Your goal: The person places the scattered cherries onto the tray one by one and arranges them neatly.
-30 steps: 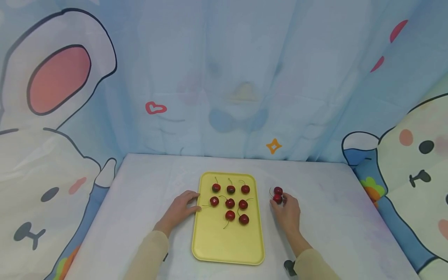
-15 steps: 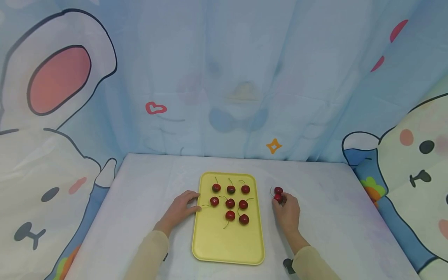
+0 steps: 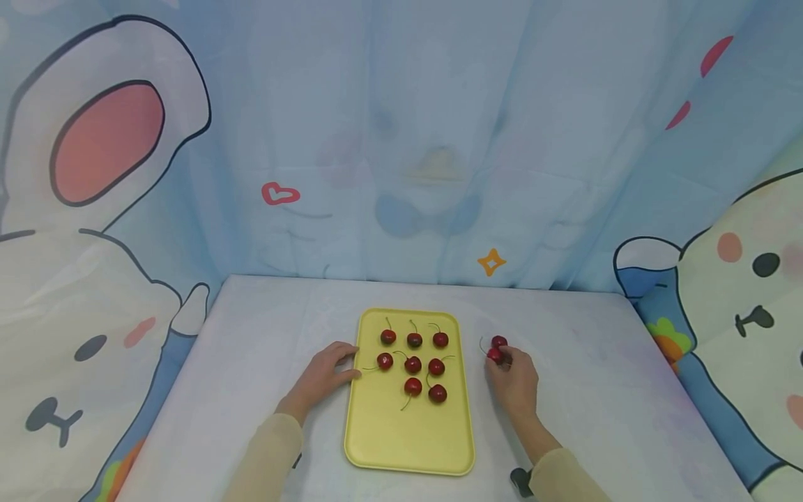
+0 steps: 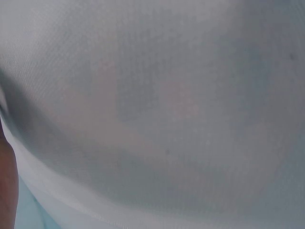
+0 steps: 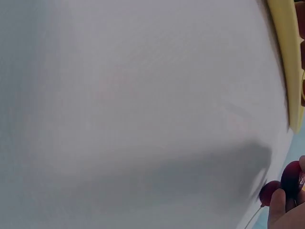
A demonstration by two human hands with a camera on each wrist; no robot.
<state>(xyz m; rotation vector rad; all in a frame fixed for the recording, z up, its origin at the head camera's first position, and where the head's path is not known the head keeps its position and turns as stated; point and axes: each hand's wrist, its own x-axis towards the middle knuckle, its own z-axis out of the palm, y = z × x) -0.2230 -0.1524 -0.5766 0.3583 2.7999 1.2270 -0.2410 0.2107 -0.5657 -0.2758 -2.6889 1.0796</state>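
Note:
My left hand (image 3: 325,375) rests at the left rim of a yellow tray (image 3: 410,439), its thumb and fingertips touching the edge. Several dark red cherries with green stems lie on the tray, among them a middle cherry (image 3: 413,364) and a lower one (image 3: 437,394). To the right of the tray, my right hand (image 3: 517,383) pinches a cherry (image 3: 495,355) between thumb and fingers. Just beyond it sits another cherry (image 3: 499,341). Both cherries show at the lower right of the right wrist view, close to the thumb (image 5: 277,205). The left wrist view shows mostly white cloth.
A white cloth (image 3: 602,390) covers the table. Behind it hangs a pale blue curtain (image 3: 433,104) printed with cartoon figures. A small black object (image 3: 521,481) shows at the right sleeve's cuff. In the right wrist view the tray's side (image 5: 286,57) runs along the right edge.
The cherry in my right hand and its stem have shifted slightly left, with the fingers moving a little. The left hand, the tray and its cherries stay in place.

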